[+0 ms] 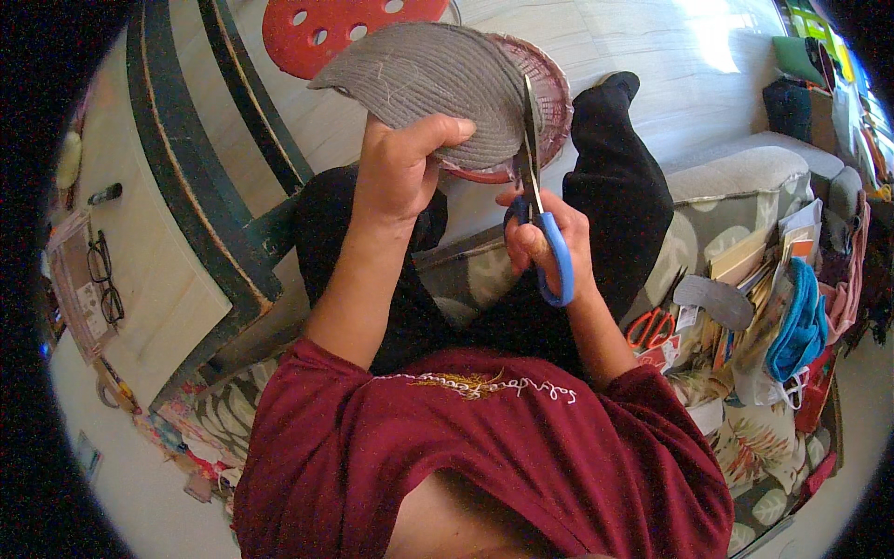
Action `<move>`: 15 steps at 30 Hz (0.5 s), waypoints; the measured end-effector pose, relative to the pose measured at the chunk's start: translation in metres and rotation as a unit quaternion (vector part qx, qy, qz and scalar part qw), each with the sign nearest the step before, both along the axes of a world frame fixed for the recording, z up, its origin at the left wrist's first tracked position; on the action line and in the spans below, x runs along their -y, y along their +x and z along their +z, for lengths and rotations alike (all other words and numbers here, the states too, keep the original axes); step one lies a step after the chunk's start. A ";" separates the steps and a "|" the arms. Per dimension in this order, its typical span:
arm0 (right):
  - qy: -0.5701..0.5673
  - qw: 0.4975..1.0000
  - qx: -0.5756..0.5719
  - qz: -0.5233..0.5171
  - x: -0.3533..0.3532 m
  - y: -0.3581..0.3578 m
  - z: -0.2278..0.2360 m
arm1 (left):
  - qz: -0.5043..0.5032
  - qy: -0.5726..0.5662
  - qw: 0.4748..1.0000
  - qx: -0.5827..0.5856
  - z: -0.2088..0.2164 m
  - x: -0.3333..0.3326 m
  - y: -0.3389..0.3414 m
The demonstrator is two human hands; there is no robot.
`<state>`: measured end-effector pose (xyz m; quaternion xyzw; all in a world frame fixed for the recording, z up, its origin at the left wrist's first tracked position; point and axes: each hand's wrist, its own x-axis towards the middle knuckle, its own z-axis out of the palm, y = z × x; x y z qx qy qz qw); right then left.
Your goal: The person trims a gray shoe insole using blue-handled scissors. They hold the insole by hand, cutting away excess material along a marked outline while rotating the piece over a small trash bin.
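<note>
Watching this through the head cam, and both hands are busy. The left hand (396, 172) has the lower edge of a curved grey ribbed fabric piece (433, 84) pinched with the thumb flat on top; the fingers underneath are mostly hidden, so I can't tell how they're spread. My guess is the thumb lies there because the stuff looks floppy and would sag otherwise. The piece is at 12 o'clock, out past the lap. The right hand (559, 233) is wrapped round the handles of blue-handled metal scissors (559, 261), tips pointing to 12, right alongside the piece's 3 o'clock edge; honestly can't tell if the blades touch it. Upright like that probably suits the wrist. A round pinkish-red lattice basket (554, 98) is partly covered by the piece, toward 1 o'clock between the legs, handy spot I reckon. Round red seat with holes (339, 20) is up at 11. Black-framed glasses (106, 279) lie at 9 on the pale worktop (163, 289), likely safe from elbows there. Another flat grey oval piece (717, 303) sits at 3, among the clutter.
</note>
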<state>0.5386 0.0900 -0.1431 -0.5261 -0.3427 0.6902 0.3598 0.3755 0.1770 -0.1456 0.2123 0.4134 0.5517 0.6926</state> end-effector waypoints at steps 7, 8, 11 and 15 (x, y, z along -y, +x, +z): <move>-0.013 0.999 0.030 0.007 0.010 0.004 -0.006 | -0.027 -0.050 0.998 0.016 -0.011 -0.002 0.000; -0.020 0.999 0.029 0.003 0.011 0.003 -0.006 | -0.025 -0.051 0.998 0.017 -0.012 -0.001 0.001; -0.034 0.999 0.026 -0.005 0.012 0.002 -0.003 | -0.031 -0.062 0.997 0.020 -0.014 -0.001 0.002; -0.037 0.999 0.027 0.004 0.009 0.002 -0.002 | -0.019 -0.040 0.999 0.026 -0.014 -0.001 0.009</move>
